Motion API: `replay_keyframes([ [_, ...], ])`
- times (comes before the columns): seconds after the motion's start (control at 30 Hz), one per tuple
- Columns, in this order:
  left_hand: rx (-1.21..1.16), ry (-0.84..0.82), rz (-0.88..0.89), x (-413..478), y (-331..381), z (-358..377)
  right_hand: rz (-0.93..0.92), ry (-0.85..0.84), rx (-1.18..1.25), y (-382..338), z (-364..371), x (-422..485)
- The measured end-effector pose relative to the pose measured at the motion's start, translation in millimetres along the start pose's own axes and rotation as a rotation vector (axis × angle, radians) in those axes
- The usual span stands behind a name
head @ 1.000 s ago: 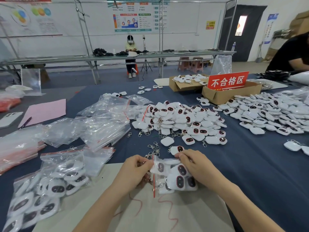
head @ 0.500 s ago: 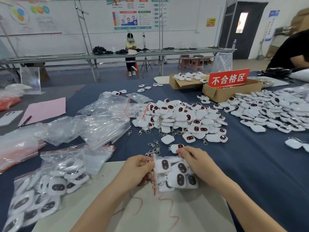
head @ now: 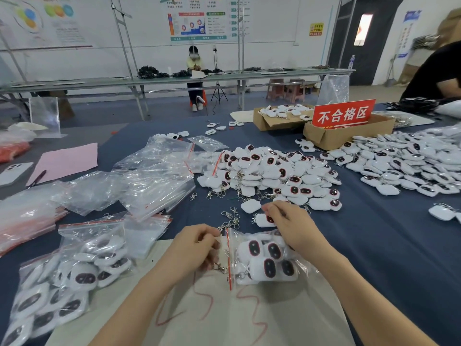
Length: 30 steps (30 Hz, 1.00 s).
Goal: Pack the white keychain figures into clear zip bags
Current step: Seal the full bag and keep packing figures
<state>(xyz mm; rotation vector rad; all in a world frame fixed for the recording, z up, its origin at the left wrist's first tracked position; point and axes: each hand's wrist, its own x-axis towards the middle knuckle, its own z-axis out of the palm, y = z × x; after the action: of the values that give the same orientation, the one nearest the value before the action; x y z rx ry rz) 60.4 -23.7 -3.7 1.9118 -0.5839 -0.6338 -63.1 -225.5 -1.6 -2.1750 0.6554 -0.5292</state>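
A clear zip bag (head: pixel 264 264) with a red seal strip lies on a beige sheet (head: pixel 224 315), holding several white keychain figures with dark oval faces. My left hand (head: pixel 197 248) pinches the bag's mouth at the red strip, where metal clasps stick out. My right hand (head: pixel 291 227) lies over the bag's top right corner. Its curled fingers close on a loose white figure (head: pixel 260 220) just beyond the bag. A big pile of loose figures (head: pixel 272 176) lies further back.
Filled bags (head: pixel 62 278) sit at the left, empty clear bags (head: pixel 149 178) behind them. More figures (head: pixel 409 166) spread at the right. Two cardboard boxes, one (head: pixel 346 133) with a red sign, stand behind. A phone (head: pixel 12 172) and pink paper (head: pixel 64 161) lie far left. A person's dark sleeve (head: pixel 439 73) is far right.
My right hand's fingers have moved up from the bag's top edge onto the loose figure beyond it. The left hand keeps its hold at the bag's mouth.
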Motion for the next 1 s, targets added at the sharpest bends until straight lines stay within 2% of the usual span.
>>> replay_keyframes([
  [0.1, 0.020, 0.128, 0.057, 10.7, -7.1, -3.6, -0.004, 0.023, -0.011, -6.0, 5.6, 16.9],
  [0.2, 0.147, 0.208, 0.135, 24.2, -9.7, -3.2, 0.002, -0.003, -0.100, -11.1, 10.5, 40.1],
  [0.33, 0.349, 0.193, 0.189, 45.8, -2.1, 8.3, 0.102, -0.135, -0.461, -10.2, 20.7, 64.6],
  [0.4, 0.402, 0.165, 0.200, 58.1, 3.4, 15.7, 0.127, -0.205, -0.538, -10.5, 25.8, 70.9],
  [0.5, 0.482, 0.140, 0.241, 73.3, 10.1, 25.1, 0.110, -0.267, -0.473, -9.8, 27.2, 79.9],
  [0.6, 0.512, 0.152, 0.273, 82.7, 8.9, 31.4, 0.046, -0.251, -0.235, -4.3, 24.8, 84.8],
  [0.67, 0.428, 0.175, 0.286, 87.4, 4.0, 31.8, -0.014, -0.160, -0.027, -1.1, 27.9, 85.4],
  [0.8, -0.036, 0.154, 0.268, 95.0, 3.4, 29.8, -0.149, -0.012, 0.190, -0.3, 43.5, 83.0],
  [0.9, -0.264, 0.093, 0.236, 101.0, 8.1, 28.8, -0.192, -0.063, 0.297, -1.4, 47.8, 81.4],
  [1.0, -0.365, 0.120, 0.212, 106.8, 5.9, 28.7, -0.152, -0.231, 0.324, 1.1, 42.3, 82.4],
])
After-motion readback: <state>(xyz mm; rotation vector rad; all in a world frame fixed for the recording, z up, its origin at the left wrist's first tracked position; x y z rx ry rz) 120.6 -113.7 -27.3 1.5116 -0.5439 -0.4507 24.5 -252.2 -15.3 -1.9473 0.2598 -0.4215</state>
